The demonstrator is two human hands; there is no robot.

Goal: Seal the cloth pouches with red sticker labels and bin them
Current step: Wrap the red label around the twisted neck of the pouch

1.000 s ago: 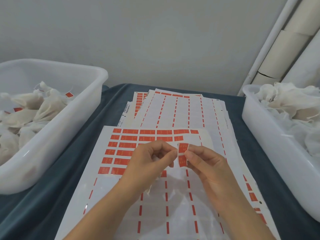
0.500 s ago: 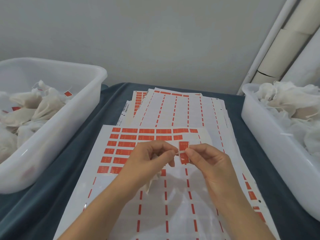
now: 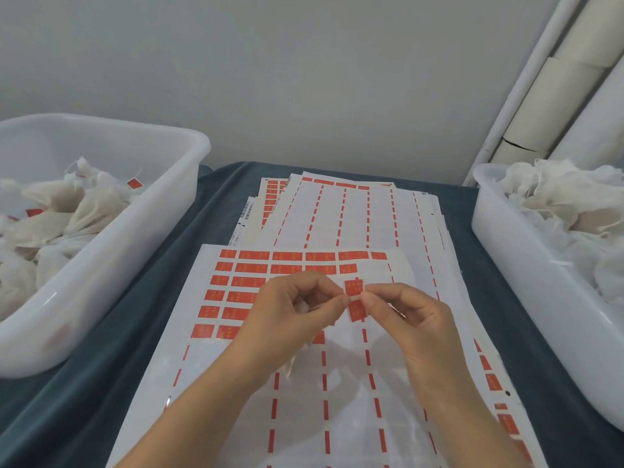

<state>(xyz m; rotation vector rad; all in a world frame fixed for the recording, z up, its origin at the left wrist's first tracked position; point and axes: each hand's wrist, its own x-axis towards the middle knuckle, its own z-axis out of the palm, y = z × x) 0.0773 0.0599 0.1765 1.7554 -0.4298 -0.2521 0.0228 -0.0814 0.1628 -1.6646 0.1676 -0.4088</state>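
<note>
Dark blue cloth (image 3: 216, 204) covered the table under a spread of label sheets (image 3: 337, 417). Above the nearest sheet, the left hand (image 3: 290, 319) curled around a white cloth pouch (image 3: 301, 305), while the right hand (image 3: 408, 319) pinched a red sticker label (image 3: 354, 300) just between both thumbs. White bins (image 3: 141, 238) of pouches flanked the sheets.

Pale print on red sticker labels (image 3: 254, 265), seemingly characters, too blurred to read.

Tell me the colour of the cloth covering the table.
Dark blue-grey cloth, seen best in the head view, between the bins.
</note>
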